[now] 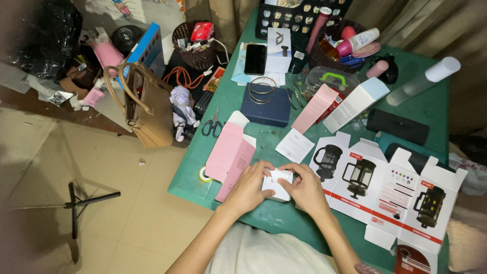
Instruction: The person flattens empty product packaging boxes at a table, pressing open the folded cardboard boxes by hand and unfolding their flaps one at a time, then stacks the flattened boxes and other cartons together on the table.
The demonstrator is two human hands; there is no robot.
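A small white box (pixel 277 183) sits at the near edge of the green table, held between the left hand (pixel 249 189) and the right hand (pixel 305 190). Just left of it lies an opened pink carton (pixel 229 152). To the right, a large flattened white carton (pixel 390 190) shows pictures of black coffee presses with red strips. Farther back lie a navy flat box (pixel 265 111), a long pink box (pixel 315 109), a long white box (pixel 355 104), a dark phone screen (pixel 255 59) and a white paper leaflet (pixel 294 145).
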